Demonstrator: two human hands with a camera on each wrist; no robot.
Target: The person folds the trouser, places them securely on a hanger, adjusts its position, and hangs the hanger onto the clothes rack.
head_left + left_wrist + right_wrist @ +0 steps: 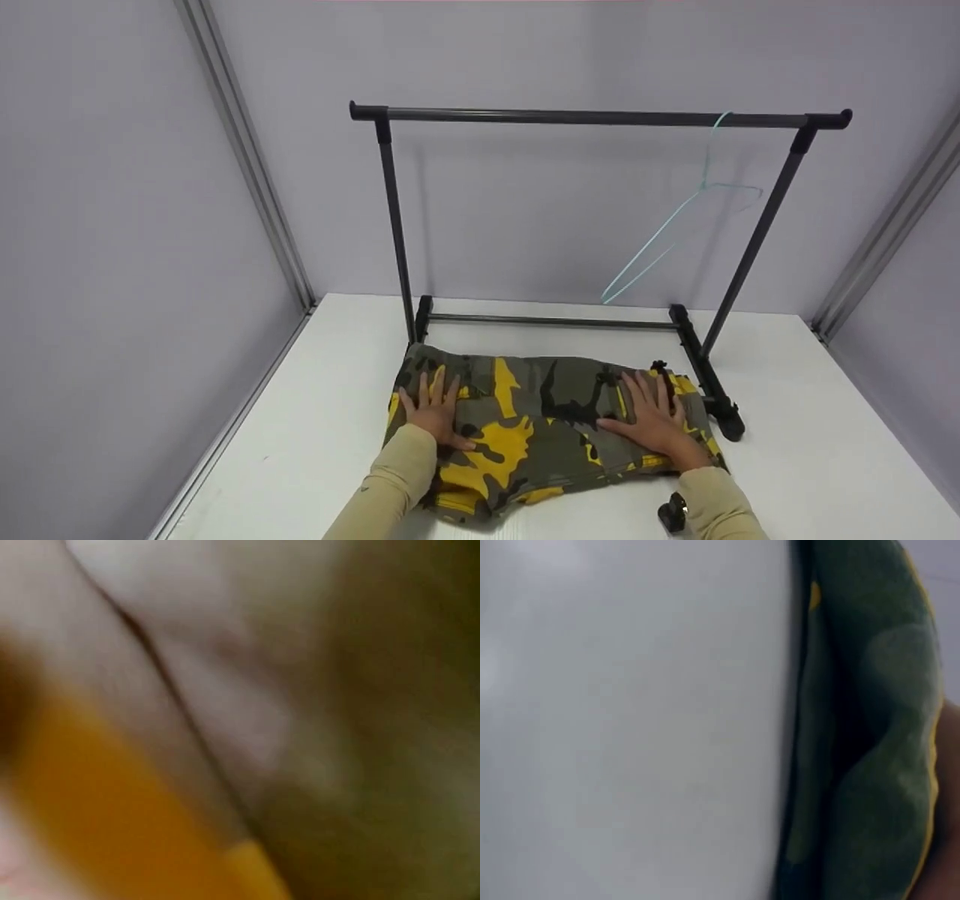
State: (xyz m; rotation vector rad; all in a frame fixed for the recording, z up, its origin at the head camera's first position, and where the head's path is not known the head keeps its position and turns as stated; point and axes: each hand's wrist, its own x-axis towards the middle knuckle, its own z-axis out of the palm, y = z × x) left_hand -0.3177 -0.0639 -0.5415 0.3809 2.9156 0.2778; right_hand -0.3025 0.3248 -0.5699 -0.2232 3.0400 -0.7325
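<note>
Folded camouflage pants (pixel 559 394) in grey, yellow and black lie on the white table in the head view. My left hand (pixel 433 418) rests palm down on their left part, fingers spread. On the right part lies my right hand (pixel 652 426), likewise flat with spread fingers, close to a small black toggle (pixel 659 366). Neither hand grips anything. Layered folds of the pants (pixel 881 742) stand at the table surface in the right wrist view. The left wrist view is a blurred close-up with a yellow patch.
Behind the pants stands a dark metal garment rack (pixel 555 117); its right foot (pixel 724 420) reaches forward beside them. A light green wire hanger (pixel 651 244) hangs toward the right end of the bar. Pale walls enclose the white table (pixel 315 420) at the back and sides.
</note>
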